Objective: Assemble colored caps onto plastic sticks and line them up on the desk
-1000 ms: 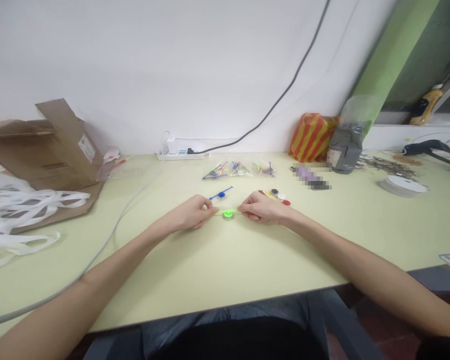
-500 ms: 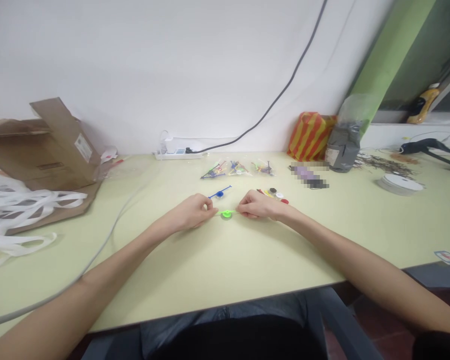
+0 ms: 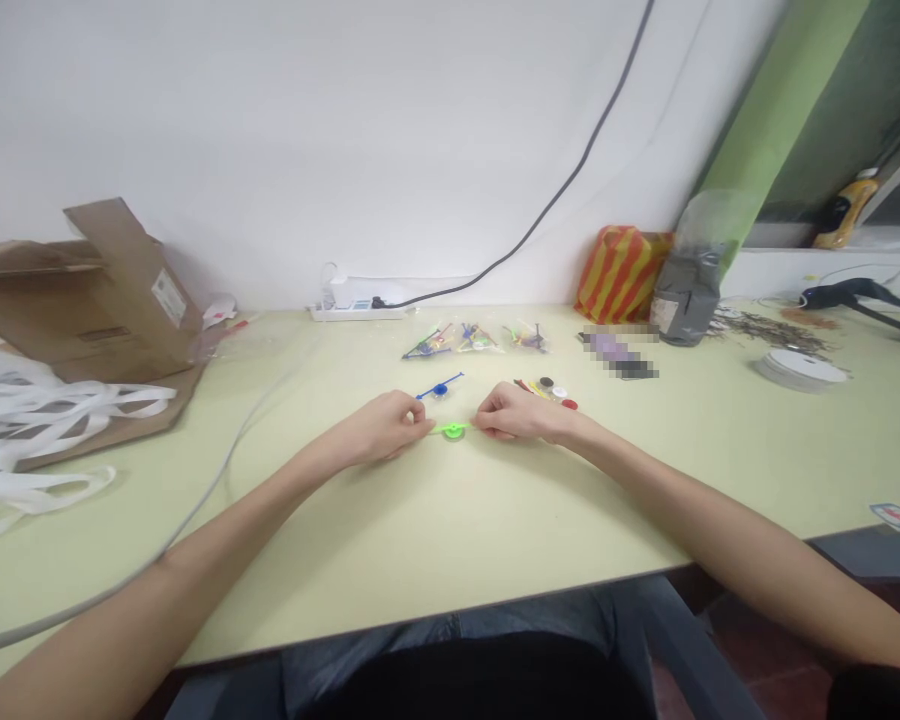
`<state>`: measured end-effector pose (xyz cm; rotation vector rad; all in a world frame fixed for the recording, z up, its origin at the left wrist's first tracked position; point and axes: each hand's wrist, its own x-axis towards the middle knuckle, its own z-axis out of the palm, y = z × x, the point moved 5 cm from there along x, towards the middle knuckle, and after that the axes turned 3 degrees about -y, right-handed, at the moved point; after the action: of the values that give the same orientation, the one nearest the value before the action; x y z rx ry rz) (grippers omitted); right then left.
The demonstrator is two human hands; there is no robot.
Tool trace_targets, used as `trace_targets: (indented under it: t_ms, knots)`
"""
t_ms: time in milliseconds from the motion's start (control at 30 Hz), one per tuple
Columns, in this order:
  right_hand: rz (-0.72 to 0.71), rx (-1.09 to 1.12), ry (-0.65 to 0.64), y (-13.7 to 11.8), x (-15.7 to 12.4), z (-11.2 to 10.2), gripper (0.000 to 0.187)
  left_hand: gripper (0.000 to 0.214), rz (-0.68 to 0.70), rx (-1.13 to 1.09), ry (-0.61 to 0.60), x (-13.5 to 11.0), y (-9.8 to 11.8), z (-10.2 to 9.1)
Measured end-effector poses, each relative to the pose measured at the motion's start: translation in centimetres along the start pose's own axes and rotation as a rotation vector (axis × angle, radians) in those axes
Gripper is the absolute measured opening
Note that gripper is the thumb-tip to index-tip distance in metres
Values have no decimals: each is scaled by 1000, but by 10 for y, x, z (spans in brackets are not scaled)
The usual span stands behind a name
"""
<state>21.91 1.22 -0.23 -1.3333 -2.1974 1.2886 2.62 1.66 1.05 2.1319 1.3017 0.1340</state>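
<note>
- Left hand point(image 3: 391, 424) and right hand point(image 3: 516, 411) each keep a fingertip grip on opposite ends of a bright green stick point(image 3: 454, 431), stretched between them over the pale surface point(image 3: 450, 530), nearly unchanged from half a second ago.
- Just beyond, a blue stick point(image 3: 440, 390) lies unmoved.

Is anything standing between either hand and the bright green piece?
Nothing visible does. The left hand and right hand pinch opposite ends of the green piece. The nearest loose thing, the blue piece, lies beyond it, toward the wall.
</note>
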Motion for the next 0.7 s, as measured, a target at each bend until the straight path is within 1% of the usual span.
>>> trace_targets:
  t_ms: [367, 567, 700]
  knots:
    - [-96, 18, 100, -10, -7, 6, 23, 39, 52, -87, -17, -2, -1, -1]
    - [-100, 25, 129, -11, -8, 6, 22, 37, 58, -148, -12, -1, -2, 1]
    - [-100, 66, 124, -8, -6, 6, 22, 37, 63, -186, -5, -2, -2, 1]
